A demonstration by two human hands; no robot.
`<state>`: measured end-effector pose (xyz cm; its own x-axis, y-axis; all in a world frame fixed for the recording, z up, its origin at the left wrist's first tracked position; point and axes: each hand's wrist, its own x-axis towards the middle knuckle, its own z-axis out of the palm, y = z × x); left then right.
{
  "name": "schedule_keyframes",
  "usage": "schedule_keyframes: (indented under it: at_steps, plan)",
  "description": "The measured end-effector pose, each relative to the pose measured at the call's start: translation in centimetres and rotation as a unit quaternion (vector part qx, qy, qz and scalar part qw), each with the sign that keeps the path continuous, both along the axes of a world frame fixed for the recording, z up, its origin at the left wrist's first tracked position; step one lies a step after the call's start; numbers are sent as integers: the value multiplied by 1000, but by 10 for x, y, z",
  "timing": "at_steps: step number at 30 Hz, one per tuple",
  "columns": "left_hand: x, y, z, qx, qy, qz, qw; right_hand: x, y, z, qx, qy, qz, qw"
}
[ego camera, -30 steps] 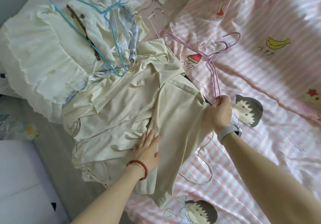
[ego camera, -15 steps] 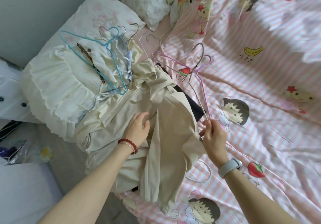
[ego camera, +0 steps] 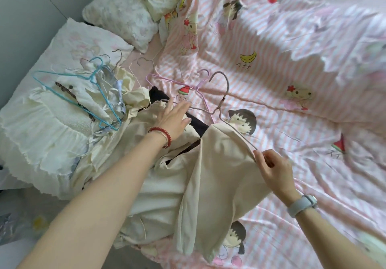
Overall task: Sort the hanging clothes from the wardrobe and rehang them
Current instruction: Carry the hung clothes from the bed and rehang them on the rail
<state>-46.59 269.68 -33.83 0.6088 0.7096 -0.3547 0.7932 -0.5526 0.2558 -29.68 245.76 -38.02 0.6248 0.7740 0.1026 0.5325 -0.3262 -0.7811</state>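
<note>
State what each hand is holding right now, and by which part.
The right hand pinches the grey hanger at the end of its arm, along with the cream garment's edge. The left hand holds nothing, fingers spread over the garment.

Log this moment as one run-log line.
phase: fitting hanger into garment | right hand: pinches grey hanger end and cream garment | left hand: open, reaching over the clothes | surface: bed

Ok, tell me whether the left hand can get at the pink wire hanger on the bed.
Probably yes: the left hand is open, and the pink wire hanger lies uncovered on the striped sheet just beyond its fingertips.
</note>
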Motion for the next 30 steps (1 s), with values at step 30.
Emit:
schedule_keyframes:
  at_steps: [30]
  plan:
    - [-271,-86,227,434,-160,379,801,-215,175,180,321,-160,387,849]
